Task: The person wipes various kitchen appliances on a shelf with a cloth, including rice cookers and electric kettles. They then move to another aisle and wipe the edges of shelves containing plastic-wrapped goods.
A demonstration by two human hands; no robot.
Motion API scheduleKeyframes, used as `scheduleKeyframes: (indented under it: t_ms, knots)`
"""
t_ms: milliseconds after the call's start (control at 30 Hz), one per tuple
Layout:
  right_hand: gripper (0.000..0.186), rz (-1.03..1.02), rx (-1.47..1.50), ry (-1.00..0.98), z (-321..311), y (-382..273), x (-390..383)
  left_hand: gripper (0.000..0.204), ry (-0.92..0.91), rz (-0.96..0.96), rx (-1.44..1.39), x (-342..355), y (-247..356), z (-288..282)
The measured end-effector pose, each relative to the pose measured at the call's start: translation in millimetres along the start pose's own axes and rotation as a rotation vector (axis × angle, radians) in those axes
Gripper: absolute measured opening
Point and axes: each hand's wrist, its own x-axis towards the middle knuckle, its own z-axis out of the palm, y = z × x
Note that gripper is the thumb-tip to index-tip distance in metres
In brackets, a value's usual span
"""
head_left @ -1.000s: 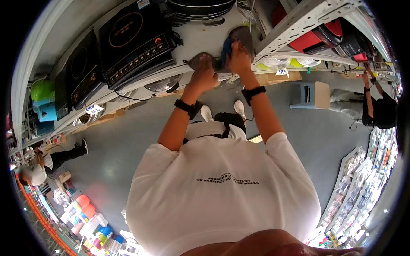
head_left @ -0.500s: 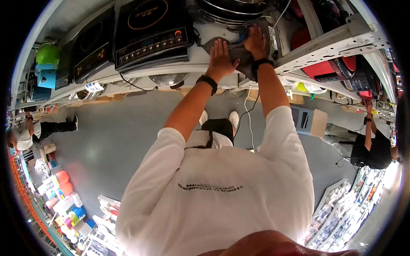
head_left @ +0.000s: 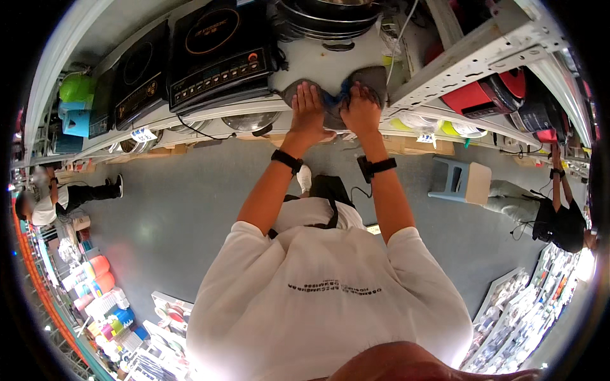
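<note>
A grey cloth (head_left: 375, 77) with a blue patch lies bunched on the white shelf top (head_left: 311, 58), close to its front edge. My left hand (head_left: 308, 113) rests flat on the cloth's left part, fingers stretched out. Beside it, my right hand (head_left: 361, 111) has its fingers curled into the cloth next to the blue patch. Behind the cloth stands a stack of dark pans (head_left: 327, 25), with one short handle (head_left: 338, 46) toward me. To the left of my hands sits a black induction cooker (head_left: 219, 79).
Another black cooker (head_left: 141, 79) stands farther left. A perforated white shelf beam (head_left: 470, 66) runs along the right, above red appliances (head_left: 480, 98). A blue-grey stool (head_left: 460, 181) stands on the floor. One person (head_left: 559, 216) works at far right, another (head_left: 47, 203) at far left.
Both hands and the cloth have come back from the pans toward the shelf's front edge. The right hand's fingers have drawn in on the cloth. The pan handle now shows more plainly.
</note>
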Motion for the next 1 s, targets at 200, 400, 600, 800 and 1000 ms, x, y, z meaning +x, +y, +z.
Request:
scheduleKeyframes:
  t_ms: [200,400,600,800,1000]
  knots:
    - [0.037,0.031,-0.126,-0.412,-1.5,23.4,40.9,0.132,-0.143,0.204,-0.478,85.9,5.3,-14.6]
    - [0.036,0.016,0.035,-0.495,-9.4,33.3,7.0,0.099,0.188,0.148,-0.273,67.8,41.5,39.5]
    - [0.052,-0.056,0.242,-0.658,-83.9,28.2,-19.8,0.092,0.210,0.056,0.274,13.2,23.9,33.2]
    - [0.057,-0.153,0.711,-0.074,-289.5,-25.3,-41.9,0.100,0.281,0.002,-0.078,-10.2,-32.8,21.5]
    - [0.052,-0.435,0.689,0.064,-402.3,-43.9,-73.6,0.117,-0.080,0.189,0.018,71.1,15.1,-5.2]
